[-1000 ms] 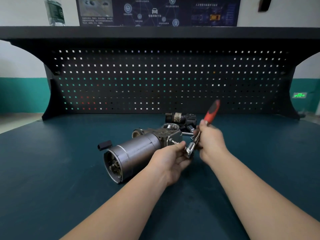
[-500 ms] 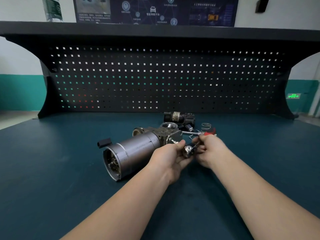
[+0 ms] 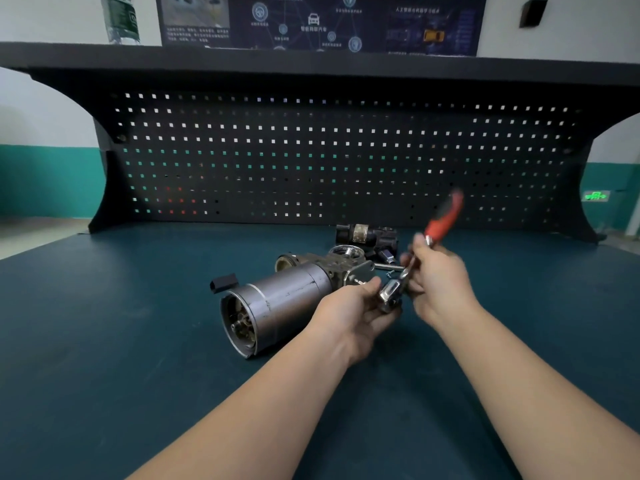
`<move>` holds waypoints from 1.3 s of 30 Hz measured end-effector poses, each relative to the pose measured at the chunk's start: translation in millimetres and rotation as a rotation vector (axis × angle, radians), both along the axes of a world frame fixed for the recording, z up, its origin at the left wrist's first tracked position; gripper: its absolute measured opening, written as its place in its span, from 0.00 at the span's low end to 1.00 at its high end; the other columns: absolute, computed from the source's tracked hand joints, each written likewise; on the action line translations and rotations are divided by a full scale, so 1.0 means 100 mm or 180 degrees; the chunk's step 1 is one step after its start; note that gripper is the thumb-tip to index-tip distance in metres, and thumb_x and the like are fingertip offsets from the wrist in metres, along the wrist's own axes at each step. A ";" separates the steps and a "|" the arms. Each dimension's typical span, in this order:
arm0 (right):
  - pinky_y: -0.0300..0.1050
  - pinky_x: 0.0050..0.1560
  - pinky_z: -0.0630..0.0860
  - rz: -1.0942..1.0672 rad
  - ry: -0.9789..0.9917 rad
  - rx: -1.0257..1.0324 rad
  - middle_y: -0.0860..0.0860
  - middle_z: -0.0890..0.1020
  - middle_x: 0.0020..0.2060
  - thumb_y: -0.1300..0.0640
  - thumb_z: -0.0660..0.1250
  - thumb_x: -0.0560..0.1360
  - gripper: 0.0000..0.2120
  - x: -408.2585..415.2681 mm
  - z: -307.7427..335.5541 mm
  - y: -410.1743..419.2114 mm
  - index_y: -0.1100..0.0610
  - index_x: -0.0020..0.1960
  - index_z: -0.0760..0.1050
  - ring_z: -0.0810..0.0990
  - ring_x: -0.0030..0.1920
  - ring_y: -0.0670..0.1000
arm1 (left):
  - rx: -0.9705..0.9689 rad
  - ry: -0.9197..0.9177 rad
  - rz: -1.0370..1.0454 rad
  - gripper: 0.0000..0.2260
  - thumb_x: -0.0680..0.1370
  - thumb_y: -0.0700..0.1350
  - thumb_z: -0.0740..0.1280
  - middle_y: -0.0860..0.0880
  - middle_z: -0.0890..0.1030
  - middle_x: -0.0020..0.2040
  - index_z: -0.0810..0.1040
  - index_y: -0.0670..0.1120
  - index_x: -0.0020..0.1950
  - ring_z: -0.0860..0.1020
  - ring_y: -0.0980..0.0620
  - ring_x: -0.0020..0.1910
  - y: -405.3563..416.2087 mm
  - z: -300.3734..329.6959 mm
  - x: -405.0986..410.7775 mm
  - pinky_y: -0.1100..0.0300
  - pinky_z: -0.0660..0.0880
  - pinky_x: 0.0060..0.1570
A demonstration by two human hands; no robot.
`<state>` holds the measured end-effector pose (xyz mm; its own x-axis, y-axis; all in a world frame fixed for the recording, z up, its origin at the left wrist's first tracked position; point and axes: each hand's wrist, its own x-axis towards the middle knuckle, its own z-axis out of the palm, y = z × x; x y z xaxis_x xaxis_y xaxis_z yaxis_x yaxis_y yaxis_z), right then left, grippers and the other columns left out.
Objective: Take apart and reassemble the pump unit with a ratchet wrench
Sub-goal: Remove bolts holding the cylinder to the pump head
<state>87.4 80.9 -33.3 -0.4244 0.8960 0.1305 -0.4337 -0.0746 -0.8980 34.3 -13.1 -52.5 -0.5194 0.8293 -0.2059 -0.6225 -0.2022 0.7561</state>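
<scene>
Pump unit point(image 3: 277, 303) lies on its side on the dark green bench point(image 3: 104, 341), just in front of the pegboard's point(image 3: 311, 150) lower edge, and we take it as our landmark. Its grey cylinder points its open end toward us and to the left; the cast head sits at the far end.

Our left hand point(image 3: 349, 317) rests against the near right flank of the pump unit, fingers curled round the chrome head of the ratchet wrench point(image 3: 391, 292), steadying it beside a small bolt that sticks out of the cast head. Our right hand point(image 3: 436, 275), just right of the pump unit, is clamped on the wrench shaft below the red grip, which tilts up and away and is blurred.

We judge the job to be partway through: a dark cylindrical part point(image 3: 367, 235) and some small loose metal pieces lie just behind the pump unit, apart from it. Whether we are loosening or refastening the bolt, we cannot tell.

Behind the pump unit, above the pegboard, a dark poster point(image 3: 318, 22) carries a car icon and lines of script too small to read. A green lit sign point(image 3: 595, 196) far to the right is also illegible. No brand shows on the pump unit.
</scene>
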 end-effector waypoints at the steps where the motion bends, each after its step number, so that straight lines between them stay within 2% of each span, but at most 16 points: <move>1: 0.33 0.15 0.56 0.0211 0.0184 -0.0665 0.52 0.71 0.30 0.58 0.59 0.81 0.12 0.00 -0.03 0.03 0.57 0.38 0.68 0.62 0.14 0.41 | 0.0009 -0.0012 0.0000 0.04 0.79 0.37 0.63 0.41 0.79 0.40 0.75 0.38 0.45 0.78 0.47 0.37 0.00 0.00 0.01 0.57 0.80 0.35; 2: 0.32 0.14 0.55 0.0316 0.0306 -0.0972 0.52 0.70 0.30 0.58 0.58 0.81 0.12 -0.02 -0.06 0.05 0.58 0.39 0.68 0.60 0.13 0.41 | 0.0023 -0.0024 0.0003 0.04 0.79 0.37 0.63 0.42 0.79 0.40 0.75 0.38 0.45 0.78 0.48 0.37 0.01 -0.01 0.01 0.57 0.79 0.36; 4: 0.32 0.15 0.56 0.0243 0.0303 -0.0603 0.52 0.71 0.30 0.57 0.59 0.81 0.13 -0.03 -0.06 0.02 0.57 0.39 0.69 0.62 0.15 0.41 | 0.0022 -0.0005 0.0010 0.04 0.79 0.38 0.63 0.42 0.79 0.40 0.75 0.38 0.46 0.78 0.48 0.37 0.01 -0.01 0.00 0.56 0.79 0.38; 8: 0.35 0.28 0.67 0.0174 -0.0026 0.2400 0.45 0.75 0.27 0.54 0.63 0.78 0.10 0.03 0.07 -0.23 0.50 0.38 0.72 0.71 0.27 0.44 | 0.0141 0.0017 -0.0049 0.06 0.80 0.41 0.62 0.42 0.80 0.43 0.77 0.39 0.51 0.78 0.48 0.39 0.01 -0.01 -0.02 0.58 0.81 0.36; 10: 0.39 0.35 0.70 0.0127 -0.0649 0.3764 0.43 0.77 0.31 0.51 0.63 0.75 0.04 0.02 0.01 -0.34 0.48 0.42 0.73 0.73 0.32 0.43 | 0.0282 0.0007 -0.0282 0.09 0.81 0.42 0.57 0.44 0.80 0.48 0.77 0.42 0.52 0.78 0.50 0.44 -0.02 -0.01 -0.02 0.58 0.78 0.46; 11: 0.41 0.38 0.71 0.0009 -0.0851 0.4064 0.43 0.77 0.33 0.50 0.62 0.75 0.03 0.01 -0.02 -0.38 0.48 0.44 0.73 0.74 0.34 0.44 | 0.0328 -0.0025 -0.0349 0.10 0.81 0.42 0.55 0.45 0.80 0.48 0.77 0.43 0.52 0.78 0.51 0.44 -0.03 -0.02 -0.03 0.58 0.76 0.50; 14: 0.40 0.32 0.69 -0.0151 -0.0522 0.3257 0.44 0.75 0.28 0.52 0.63 0.77 0.07 -0.02 -0.04 -0.33 0.51 0.41 0.71 0.71 0.29 0.42 | 0.0081 0.0064 -0.0144 0.08 0.80 0.38 0.58 0.44 0.78 0.40 0.76 0.40 0.48 0.78 0.51 0.35 -0.01 -0.02 -0.06 0.60 0.80 0.34; 18: 0.34 0.18 0.62 -0.0129 -0.0026 -0.0001 0.49 0.73 0.28 0.57 0.59 0.81 0.12 -0.01 -0.01 -0.04 0.56 0.39 0.70 0.66 0.17 0.41 | -0.0003 0.0006 0.0010 0.04 0.79 0.37 0.63 0.41 0.79 0.43 0.75 0.38 0.48 0.78 0.47 0.39 0.02 -0.01 -0.03 0.56 0.80 0.35; 20: 0.32 0.14 0.56 0.0221 0.0172 -0.1038 0.52 0.70 0.30 0.58 0.57 0.82 0.13 -0.02 -0.08 0.02 0.58 0.39 0.67 0.60 0.13 0.41 | -0.0028 0.0022 0.0015 0.04 0.79 0.37 0.63 0.41 0.79 0.42 0.75 0.38 0.45 0.78 0.47 0.39 0.01 -0.02 -0.01 0.56 0.79 0.37; 22: 0.32 0.14 0.56 0.0184 0.0105 -0.0824 0.52 0.71 0.30 0.58 0.57 0.82 0.14 -0.04 -0.08 0.01 0.57 0.38 0.68 0.61 0.13 0.41 | -0.0049 0.0042 0.0051 0.04 0.79 0.38 0.63 0.41 0.79 0.41 0.74 0.39 0.45 0.78 0.47 0.38 0.01 -0.02 0.01 0.56 0.79 0.37; 27: 0.40 0.31 0.68 0.0032 -0.0388 0.2651 0.45 0.75 0.26 0.50 0.60 0.77 0.10 0.03 0.09 -0.20 0.48 0.38 0.72 0.72 0.27 0.44 | 0.0053 0.0003 -0.0031 0.06 0.79 0.38 0.63 0.41 0.80 0.40 0.77 0.37 0.47 0.79 0.47 0.37 -0.02 0.03 0.01 0.57 0.80 0.33; 30: 0.40 0.32 0.70 -0.0077 -0.0731 0.3489 0.45 0.75 0.27 0.49 0.60 0.77 0.09 0.02 0.03 -0.27 0.49 0.39 0.69 0.72 0.28 0.44 | 0.0014 0.0055 -0.0109 0.07 0.79 0.35 0.60 0.42 0.79 0.37 0.77 0.37 0.47 0.79 0.48 0.35 -0.03 0.03 0.00 0.57 0.80 0.31; 32: 0.36 0.29 0.67 -0.0272 -0.0550 0.2721 0.44 0.74 0.25 0.53 0.60 0.79 0.11 0.01 0.03 -0.19 0.50 0.38 0.70 0.70 0.26 0.42 | -0.0020 0.0074 -0.0054 0.05 0.79 0.35 0.61 0.42 0.79 0.37 0.76 0.37 0.50 0.79 0.48 0.35 -0.02 0.03 0.00 0.56 0.80 0.33; 36: 0.33 0.15 0.57 0.0105 -0.0359 -0.0739 0.52 0.71 0.30 0.59 0.56 0.82 0.14 0.00 -0.04 0.04 0.58 0.37 0.66 0.61 0.14 0.42 | -0.0143 0.0089 -0.0024 0.04 0.79 0.35 0.62 0.41 0.78 0.39 0.73 0.37 0.45 0.77 0.47 0.36 -0.01 0.02 0.03 0.58 0.79 0.29; 37: 0.32 0.13 0.54 0.0204 -0.0336 -0.1129 0.52 0.70 0.30 0.60 0.55 0.82 0.15 0.00 -0.08 0.06 0.59 0.36 0.65 0.59 0.12 0.41 | -0.0182 0.0107 -0.0027 0.04 0.79 0.35 0.62 0.41 0.78 0.39 0.73 0.38 0.44 0.77 0.47 0.36 -0.01 0.01 0.03 0.58 0.79 0.28; 39: 0.32 0.13 0.55 0.0149 -0.0377 -0.1028 0.52 0.70 0.30 0.59 0.56 0.82 0.14 -0.03 -0.10 0.05 0.58 0.37 0.66 0.59 0.12 0.41 | -0.0234 0.0135 -0.0014 0.05 0.79 0.35 0.62 0.42 0.77 0.39 0.73 0.39 0.43 0.76 0.48 0.36 -0.01 0.01 0.03 0.58 0.78 0.30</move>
